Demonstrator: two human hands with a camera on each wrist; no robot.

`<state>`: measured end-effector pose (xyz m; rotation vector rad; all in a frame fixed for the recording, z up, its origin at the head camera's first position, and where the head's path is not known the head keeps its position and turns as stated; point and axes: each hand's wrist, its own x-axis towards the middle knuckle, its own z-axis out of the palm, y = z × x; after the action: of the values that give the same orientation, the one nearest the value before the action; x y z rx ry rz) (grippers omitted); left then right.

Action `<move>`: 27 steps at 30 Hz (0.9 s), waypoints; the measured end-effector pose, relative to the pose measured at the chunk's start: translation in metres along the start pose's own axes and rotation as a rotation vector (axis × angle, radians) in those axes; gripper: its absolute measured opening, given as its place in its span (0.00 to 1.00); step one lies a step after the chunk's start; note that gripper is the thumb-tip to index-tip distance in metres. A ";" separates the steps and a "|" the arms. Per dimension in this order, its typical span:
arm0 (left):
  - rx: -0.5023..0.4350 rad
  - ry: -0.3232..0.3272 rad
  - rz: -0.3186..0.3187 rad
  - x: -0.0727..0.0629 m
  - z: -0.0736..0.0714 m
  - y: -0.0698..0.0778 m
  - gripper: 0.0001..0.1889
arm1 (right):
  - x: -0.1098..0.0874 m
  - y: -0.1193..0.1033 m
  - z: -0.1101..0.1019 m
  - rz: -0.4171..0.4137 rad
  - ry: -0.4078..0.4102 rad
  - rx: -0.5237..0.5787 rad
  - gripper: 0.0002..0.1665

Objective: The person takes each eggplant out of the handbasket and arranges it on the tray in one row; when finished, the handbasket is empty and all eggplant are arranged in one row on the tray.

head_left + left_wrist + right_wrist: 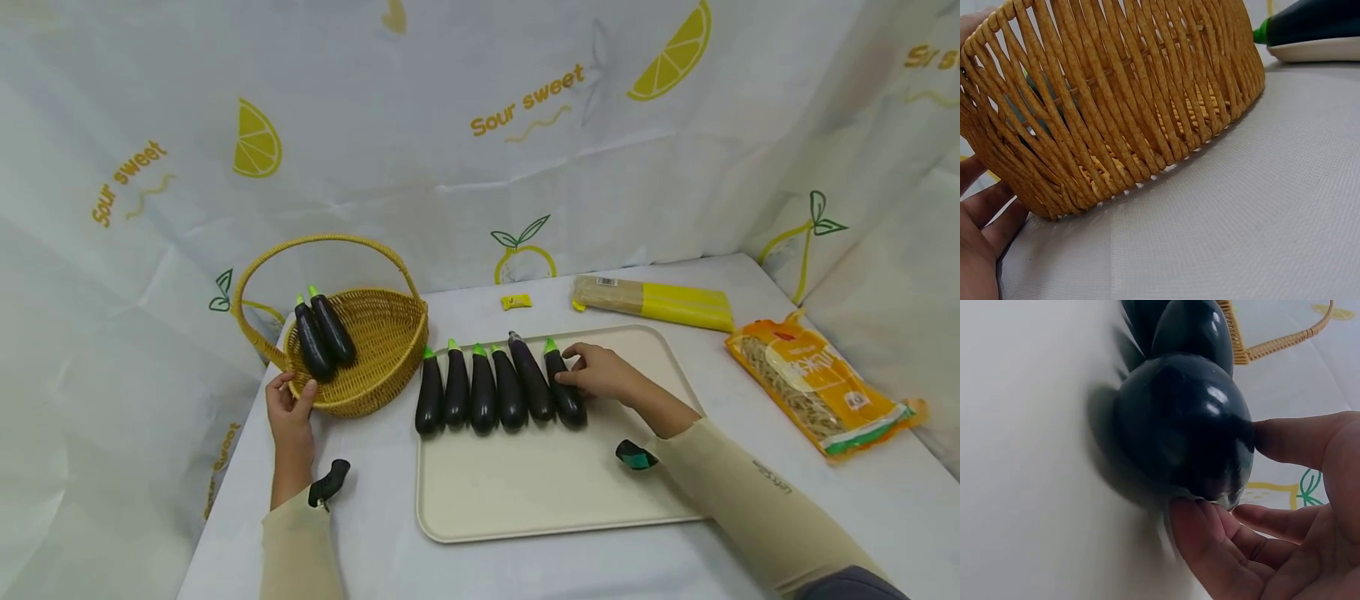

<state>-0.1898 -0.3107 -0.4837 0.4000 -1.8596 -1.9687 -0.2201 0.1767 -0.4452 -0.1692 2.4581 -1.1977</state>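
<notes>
Gripping eggplant [572, 406] with right hand [609, 374]

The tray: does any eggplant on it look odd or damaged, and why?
Yes: the fifth eggplant from the left on the tray. Its stem end looks dull and greyish, while the other five have bright green ones. Nothing looks spilled.

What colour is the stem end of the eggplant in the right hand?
Bright green stem end, clearest in the head view.
</notes>
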 end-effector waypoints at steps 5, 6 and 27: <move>-0.029 -0.004 0.009 0.002 -0.001 -0.003 0.23 | 0.003 -0.001 -0.006 -0.004 0.024 -0.055 0.36; -0.032 -0.004 0.013 0.001 0.000 -0.003 0.24 | 0.004 -0.001 -0.007 -0.007 0.029 -0.068 0.36; -0.041 -0.031 0.004 -0.003 0.001 0.009 0.21 | 0.100 -0.178 0.074 -0.388 -0.068 -0.217 0.29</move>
<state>-0.1865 -0.3089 -0.4750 0.3554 -1.8340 -2.0176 -0.2934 -0.0164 -0.3782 -0.7645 2.5632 -1.0409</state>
